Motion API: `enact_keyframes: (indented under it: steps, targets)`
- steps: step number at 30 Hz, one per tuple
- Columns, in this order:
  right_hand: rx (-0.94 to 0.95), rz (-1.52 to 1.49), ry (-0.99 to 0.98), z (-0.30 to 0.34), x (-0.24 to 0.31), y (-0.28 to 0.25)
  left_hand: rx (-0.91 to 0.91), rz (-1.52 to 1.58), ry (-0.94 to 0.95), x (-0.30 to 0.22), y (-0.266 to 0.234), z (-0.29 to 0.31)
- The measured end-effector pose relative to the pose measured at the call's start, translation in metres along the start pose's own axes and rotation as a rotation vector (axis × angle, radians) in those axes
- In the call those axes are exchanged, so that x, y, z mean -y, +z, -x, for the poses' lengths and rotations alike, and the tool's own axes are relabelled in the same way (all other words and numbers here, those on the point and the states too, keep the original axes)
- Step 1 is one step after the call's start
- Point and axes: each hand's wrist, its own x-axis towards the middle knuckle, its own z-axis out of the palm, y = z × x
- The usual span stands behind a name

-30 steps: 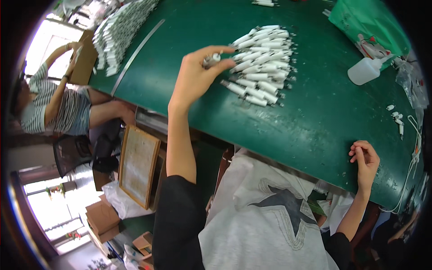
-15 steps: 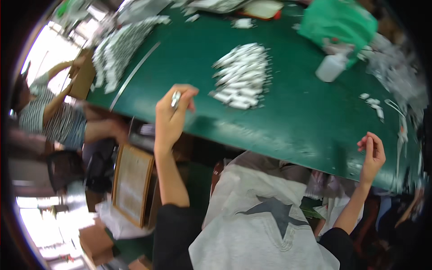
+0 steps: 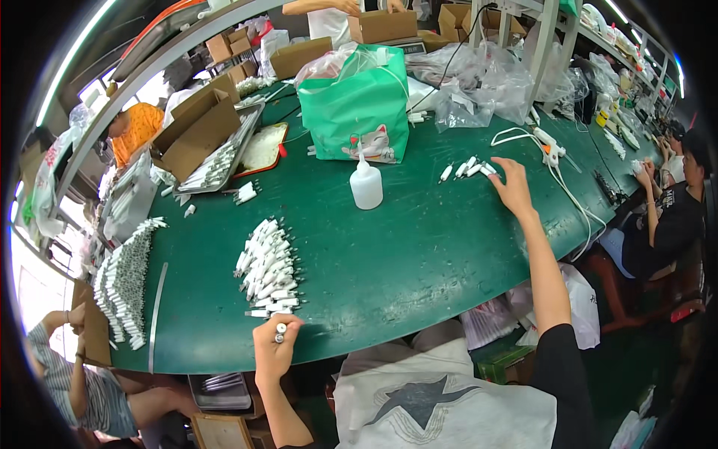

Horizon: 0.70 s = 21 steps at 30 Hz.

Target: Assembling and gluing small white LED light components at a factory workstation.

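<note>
My left hand (image 3: 274, 350) is closed around small white cylindrical pieces with metal ends, seen end-on between the fingers. It is at the table's near edge, just below a heap of similar white pieces (image 3: 269, 266) with thin dark tips. Stretched forward, my right hand (image 3: 516, 188) has its thumb and fingers apart beside a small group of white pieces (image 3: 470, 168). Its fingertips are close to the nearest of these; whether they touch it I cannot tell. A white squeeze bottle (image 3: 366, 185) with a nozzle stands between the two groups.
The green table (image 3: 389, 277) also carries a green bag (image 3: 355, 105), a glue gun (image 3: 552, 150) with a white cord, a metal strip (image 3: 158, 318) and stacked white pieces (image 3: 123, 288). Co-workers sit at left and right; another person handles a cardboard box (image 3: 383, 27) at the back.
The view has swung up and to the right. My right hand has reached forward to the small group of white pieces. My left hand stays closed, now below the heap.
</note>
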Motion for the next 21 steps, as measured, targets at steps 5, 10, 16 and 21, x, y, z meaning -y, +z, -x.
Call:
enact_keyframes:
  steps: [5, 10, 16, 21]
  targets:
    - [0.186, 0.093, 0.172, -0.010, 0.011, 0.019, 0.074, -0.039, 0.004, -0.002, 0.009, -0.010]
    - [0.192, -0.023, 0.221, -0.013, -0.003, 0.015, 0.093, -0.003, -0.035, -0.002, 0.016, -0.017]
    - [0.320, -0.080, 0.373, -0.005, 0.009, -0.006, 0.171, -0.035, 0.057, -0.017, 0.034, -0.031]
    - [0.327, -0.101, 0.377, -0.004, -0.003, -0.004, 0.300, 0.027, 0.199, -0.033, 0.055, -0.047]
